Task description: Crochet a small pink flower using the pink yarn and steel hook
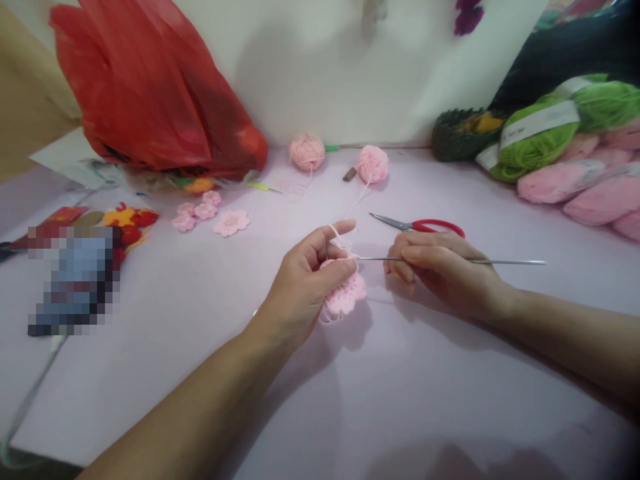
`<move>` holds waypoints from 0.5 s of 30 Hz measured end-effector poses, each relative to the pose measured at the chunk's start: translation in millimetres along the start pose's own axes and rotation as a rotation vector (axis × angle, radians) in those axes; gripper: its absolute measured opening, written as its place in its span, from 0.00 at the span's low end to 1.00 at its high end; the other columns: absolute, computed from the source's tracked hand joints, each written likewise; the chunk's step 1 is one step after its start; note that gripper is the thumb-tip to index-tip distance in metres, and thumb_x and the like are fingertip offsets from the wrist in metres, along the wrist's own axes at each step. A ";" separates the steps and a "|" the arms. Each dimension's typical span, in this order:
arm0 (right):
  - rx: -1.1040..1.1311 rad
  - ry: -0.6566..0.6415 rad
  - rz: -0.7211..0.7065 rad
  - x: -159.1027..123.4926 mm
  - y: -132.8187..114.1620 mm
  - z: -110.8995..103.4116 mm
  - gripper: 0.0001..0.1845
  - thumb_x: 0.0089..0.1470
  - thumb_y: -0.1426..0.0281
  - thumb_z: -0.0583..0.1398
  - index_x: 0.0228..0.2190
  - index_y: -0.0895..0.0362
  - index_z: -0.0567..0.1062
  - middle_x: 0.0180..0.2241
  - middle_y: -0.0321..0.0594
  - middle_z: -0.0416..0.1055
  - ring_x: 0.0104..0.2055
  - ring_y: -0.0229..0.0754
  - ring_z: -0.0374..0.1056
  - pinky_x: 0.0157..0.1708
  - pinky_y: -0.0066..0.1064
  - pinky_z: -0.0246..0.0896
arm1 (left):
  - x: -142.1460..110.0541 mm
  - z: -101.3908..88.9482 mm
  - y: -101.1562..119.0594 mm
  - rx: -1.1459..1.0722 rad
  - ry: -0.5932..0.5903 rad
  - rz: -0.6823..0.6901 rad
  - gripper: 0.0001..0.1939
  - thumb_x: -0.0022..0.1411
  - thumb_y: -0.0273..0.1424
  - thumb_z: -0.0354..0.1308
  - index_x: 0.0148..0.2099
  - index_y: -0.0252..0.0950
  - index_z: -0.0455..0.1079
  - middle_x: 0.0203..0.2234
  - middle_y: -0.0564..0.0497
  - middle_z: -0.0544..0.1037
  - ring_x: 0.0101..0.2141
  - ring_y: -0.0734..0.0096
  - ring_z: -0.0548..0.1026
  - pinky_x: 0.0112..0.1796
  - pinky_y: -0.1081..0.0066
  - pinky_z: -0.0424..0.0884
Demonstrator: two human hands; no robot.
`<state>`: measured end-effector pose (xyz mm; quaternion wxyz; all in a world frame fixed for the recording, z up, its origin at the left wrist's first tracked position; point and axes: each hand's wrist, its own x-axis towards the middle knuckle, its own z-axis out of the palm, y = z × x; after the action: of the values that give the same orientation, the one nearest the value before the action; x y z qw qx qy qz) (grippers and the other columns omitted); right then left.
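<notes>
My left hand (305,280) pinches a pink crocheted flower (345,297) between thumb and fingers, with a strand of pink yarn (340,239) looped over the forefinger. My right hand (440,270) grips a thin steel crochet hook (505,261), whose tip reaches into the yarn by my left fingers. Red-handled scissors (415,225) lie on the surface just beyond my right hand, their blades pointing left. A ball of pink yarn (373,165) sits further back, its strand trailing toward me.
A second pink yarn ball (307,151), several small crocheted flowers (205,211) and a red plastic bag (150,93) stand along the back. Green and pink yarn skeins (575,160) are piled at the right. Red-yellow crochet pieces (127,223) and a pixelated object (73,280) lie at the left.
</notes>
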<state>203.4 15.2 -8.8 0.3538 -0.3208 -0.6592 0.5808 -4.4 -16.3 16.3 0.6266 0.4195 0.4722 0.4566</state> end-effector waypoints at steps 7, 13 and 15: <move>-0.015 -0.001 -0.004 -0.5 -1.5 1.1 0.19 0.64 0.69 0.52 0.21 0.55 0.70 0.25 0.35 0.66 0.29 0.37 0.64 0.33 0.31 0.58 | -0.6 0.1 -1.3 -0.007 -0.007 -0.003 0.25 0.57 0.26 0.64 0.57 0.40 0.71 0.27 0.58 0.67 0.22 0.82 0.66 0.23 0.77 0.61; -0.031 0.014 0.003 -0.4 -2.8 1.9 0.19 0.64 0.69 0.52 0.21 0.55 0.70 0.24 0.35 0.66 0.29 0.38 0.64 0.33 0.31 0.58 | 0.3 0.3 -1.7 -0.004 -0.004 -0.002 0.26 0.56 0.26 0.65 0.57 0.39 0.71 0.26 0.58 0.67 0.22 0.81 0.66 0.22 0.77 0.61; -0.025 0.009 0.005 -0.5 -2.6 2.0 0.19 0.64 0.69 0.52 0.21 0.55 0.70 0.24 0.35 0.66 0.29 0.38 0.64 0.32 0.31 0.58 | 0.5 0.4 -1.8 -0.001 -0.005 0.002 0.27 0.55 0.26 0.65 0.58 0.39 0.70 0.26 0.58 0.67 0.22 0.81 0.66 0.22 0.77 0.61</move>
<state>201.9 13.4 -6.5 0.3513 -0.3293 -0.6639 0.5722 -3.6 -16.3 14.5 0.6274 0.4209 0.4699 0.4565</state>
